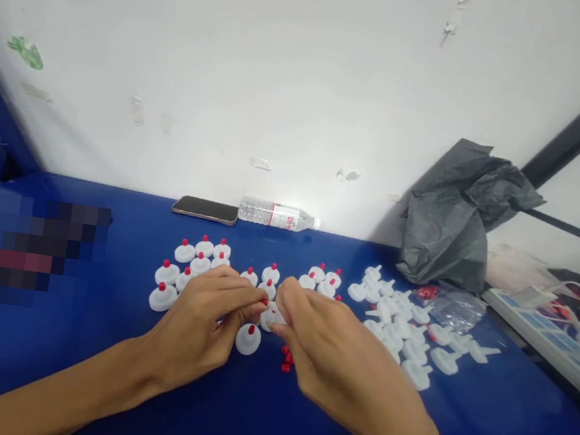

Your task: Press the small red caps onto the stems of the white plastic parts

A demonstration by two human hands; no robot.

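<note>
My left hand [202,324] and my right hand [338,357] meet above the middle of the table. A small red cap [264,302] is pinched between my left thumb and fingertips. My right fingers close around a white nozzle lid [269,317], partly hidden behind them. Just below the hands stands a white lid with a red tip [247,340]. Several more red-tipped lids [167,273] stand in groups behind and left of the hands. Loose red caps [287,358] lie beside my right thumb. To the right is a pile of white nozzle lids [394,322], mostly without red tips.
Along the wall lie a phone [205,209] and a clear water bottle [279,215]. A grey plastic bag [452,215] stands at the back right, near a clear plastic bag [457,309] and a power strip [548,337]. The tabletop [219,416] is blue.
</note>
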